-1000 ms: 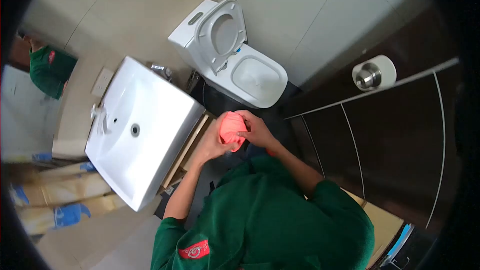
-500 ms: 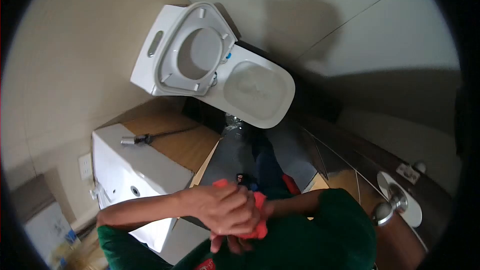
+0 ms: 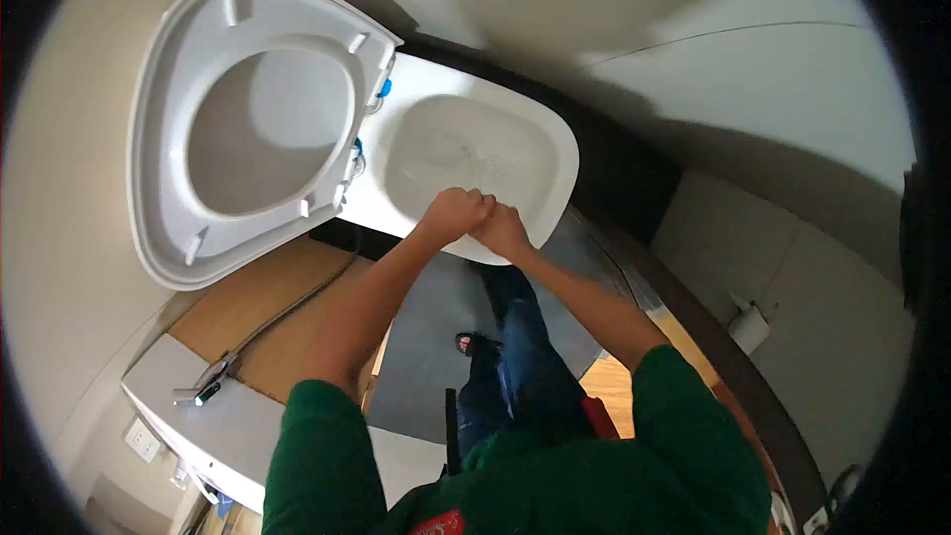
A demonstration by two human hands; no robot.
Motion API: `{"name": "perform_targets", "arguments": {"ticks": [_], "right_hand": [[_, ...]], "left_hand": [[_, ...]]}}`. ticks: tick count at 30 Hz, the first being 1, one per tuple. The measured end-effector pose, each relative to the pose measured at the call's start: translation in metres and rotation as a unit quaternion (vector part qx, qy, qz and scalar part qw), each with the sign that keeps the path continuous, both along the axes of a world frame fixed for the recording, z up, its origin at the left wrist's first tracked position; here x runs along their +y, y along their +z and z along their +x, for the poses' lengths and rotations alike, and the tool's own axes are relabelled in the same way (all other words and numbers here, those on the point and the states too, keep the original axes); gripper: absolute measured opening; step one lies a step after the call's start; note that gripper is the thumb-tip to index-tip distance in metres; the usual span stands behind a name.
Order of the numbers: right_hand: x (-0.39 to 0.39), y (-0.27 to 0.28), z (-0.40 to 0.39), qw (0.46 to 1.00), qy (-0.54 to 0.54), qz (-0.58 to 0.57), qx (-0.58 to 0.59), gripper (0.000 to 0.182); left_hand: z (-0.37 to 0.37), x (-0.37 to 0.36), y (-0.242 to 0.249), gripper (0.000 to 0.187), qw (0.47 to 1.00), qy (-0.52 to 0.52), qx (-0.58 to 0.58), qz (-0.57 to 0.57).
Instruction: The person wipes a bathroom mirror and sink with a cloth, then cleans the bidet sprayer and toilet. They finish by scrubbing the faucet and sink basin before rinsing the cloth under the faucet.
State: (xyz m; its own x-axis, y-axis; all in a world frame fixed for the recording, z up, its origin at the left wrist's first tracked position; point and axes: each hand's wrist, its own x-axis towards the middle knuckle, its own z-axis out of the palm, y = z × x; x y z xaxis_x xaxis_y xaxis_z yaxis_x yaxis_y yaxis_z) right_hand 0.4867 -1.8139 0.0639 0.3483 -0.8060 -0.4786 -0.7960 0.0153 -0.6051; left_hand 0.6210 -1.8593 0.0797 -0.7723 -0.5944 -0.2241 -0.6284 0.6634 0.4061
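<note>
My left hand (image 3: pixel 456 214) and my right hand (image 3: pixel 502 232) are closed and pressed together, knuckles up, over the near part of the toilet bowl (image 3: pixel 563 144). The red cloth they held a moment ago is hidden inside or beneath the fists. Both arms stretch forward. A little water lies in the white bowl. To the left, the toilet seat (image 3: pixel 173 154) and its lid stand raised, with blue pieces (image 3: pixel 385 88) near the hinges.
A sink counter (image 3: pixel 198 376) is at the lower left, with a hand sprayer (image 3: pixel 213 376) and hose on it. Dark grey floor (image 3: pixel 426 367) lies below my arms. A tiled wall (image 3: pixel 792 89) rises on the right, with a white holder (image 3: pixel 748 325) low down.
Both hands have moved forward from near my body to over the bowl. The red cloth, visible between them before, is now out of sight. My view has come closer to the toilet.
</note>
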Motion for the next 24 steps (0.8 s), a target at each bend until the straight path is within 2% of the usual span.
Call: {"name": "perform_targets", "arguments": {"ticks": [2,3,6,7,10,13,16,19,21,22,24], "right_hand": [[0.000,-0.030,-0.005,0.998,-0.063,0.007,0.022,0.027],[0.000,-0.035,-0.008,0.996,-0.061,0.018,0.060,0.026],[-0.006,-0.041,-0.017,0.998,-0.056,-0.002,0.034,0.029],[-0.010,-0.040,-0.020,0.999,-0.028,0.008,0.044,0.029],[-0.016,-0.038,-0.030,0.997,0.045,0.011,0.064,0.030],[-0.023,-0.038,-0.031,0.993,0.095,-0.022,0.064,0.029],[-0.028,-0.032,-0.032,0.988,0.137,-0.033,0.057,0.025],[-0.032,-0.024,-0.026,0.984,0.171,-0.033,0.047,0.022],[-0.034,-0.014,-0.021,0.981,0.190,-0.005,0.043,0.022],[-0.033,-0.011,-0.016,0.981,0.181,-0.051,0.042,0.024],[-0.029,-0.003,-0.005,0.976,0.160,-0.145,0.037,0.030]], "left_hand": [[-0.007,0.000,-0.035,0.018,0.997,0.056,-0.004,0.058],[-0.011,0.000,-0.046,0.017,0.994,0.067,-0.008,0.086],[-0.017,0.004,-0.064,0.018,0.979,0.101,-0.055,0.167],[-0.019,0.004,-0.066,0.018,0.972,0.111,-0.078,0.190],[-0.020,0.014,-0.083,0.016,0.954,0.174,-0.043,0.240],[-0.018,0.016,-0.098,0.015,0.939,0.186,0.000,0.290],[-0.015,0.006,-0.082,0.010,0.920,0.145,-0.051,0.361],[-0.010,-0.008,-0.046,0.015,0.792,0.224,-0.129,0.553],[0.001,-0.005,-0.046,0.015,0.737,0.231,-0.115,0.624],[0.006,-0.003,-0.046,0.016,0.708,0.235,-0.104,0.658],[0.017,0.015,-0.036,0.016,0.681,0.339,0.092,0.643]]}}
